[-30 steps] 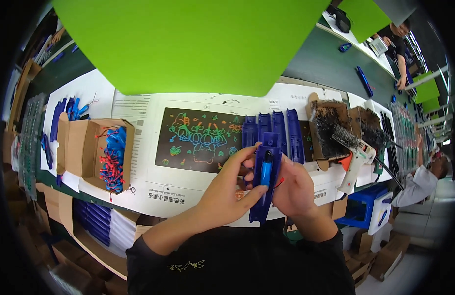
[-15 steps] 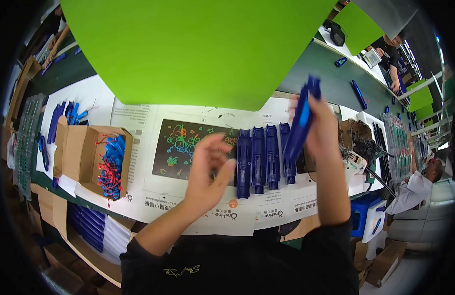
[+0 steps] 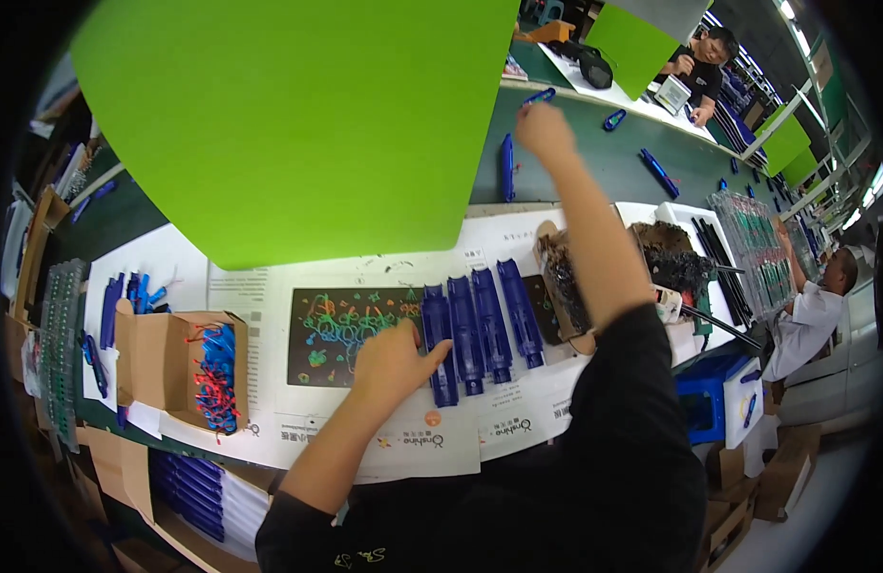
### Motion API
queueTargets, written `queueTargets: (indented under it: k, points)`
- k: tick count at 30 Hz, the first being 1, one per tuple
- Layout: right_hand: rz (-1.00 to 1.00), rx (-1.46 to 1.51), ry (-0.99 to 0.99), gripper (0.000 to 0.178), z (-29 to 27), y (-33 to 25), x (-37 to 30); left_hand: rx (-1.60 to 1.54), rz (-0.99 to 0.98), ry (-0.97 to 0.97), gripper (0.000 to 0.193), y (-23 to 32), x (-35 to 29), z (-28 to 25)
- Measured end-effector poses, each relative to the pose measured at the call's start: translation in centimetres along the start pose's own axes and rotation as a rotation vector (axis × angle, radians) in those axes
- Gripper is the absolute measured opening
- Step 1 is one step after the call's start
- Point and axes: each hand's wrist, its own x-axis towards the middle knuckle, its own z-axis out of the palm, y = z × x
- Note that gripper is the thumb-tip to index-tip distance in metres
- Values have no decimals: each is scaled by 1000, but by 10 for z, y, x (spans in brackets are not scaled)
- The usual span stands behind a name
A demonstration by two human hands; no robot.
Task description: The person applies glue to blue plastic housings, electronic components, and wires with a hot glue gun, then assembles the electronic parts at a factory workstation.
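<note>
My left hand (image 3: pixel 389 368) is by the left end of a row of dark blue half-tube plastic casings (image 3: pixel 466 334) on the white paper mat. Its thumb is stretched out and touches the leftmost casing (image 3: pixel 440 374); the fingers are bent and partly hidden. Stretched far forward over the green bench, my right hand (image 3: pixel 548 134) is closed at the end of a blue plastic part (image 3: pixel 539 96). Its fingertips are hard to make out. Just nearer, a blue casing (image 3: pixel 507 170) with a bit of red wire lies along the green surface.
A tall green panel (image 3: pixel 289 134) stands at the front left. At left, a cardboard box (image 3: pixel 165 358) holds blue cells with red wires. Right of the casings are boxes of dark bits (image 3: pixel 666 253) and black rods (image 3: pixel 720 267). Co-workers sit across and at right.
My right hand has moved forward from above the row to the far green bench. The casing it held has left the mat area. My view has turned; my left hand now touches the leftmost casing.
</note>
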Motion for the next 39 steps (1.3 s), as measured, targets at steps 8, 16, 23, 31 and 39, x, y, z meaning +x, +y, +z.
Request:
queueTargets:
  k: [8,16,23,31,39]
  points:
    - [458,203,-367,30,-162,110,-311,-261,43,-138,31,-18,10,-14]
    - [680,801,-93,44,-87,190,-278,-1456,-247,-335,20,-8,-27,13]
    - [177,336,-404,32,-143,132,-258,-1783,-317,-313,55,-18,-36,23]
    - [-92,694,-165,40,-188,118,-284,-1928,-273,-427,59,-25,-39,34]
    - [8,1235,-817,37,-142,33,-321,-1791,-256,-435,63,-22,-42,33]
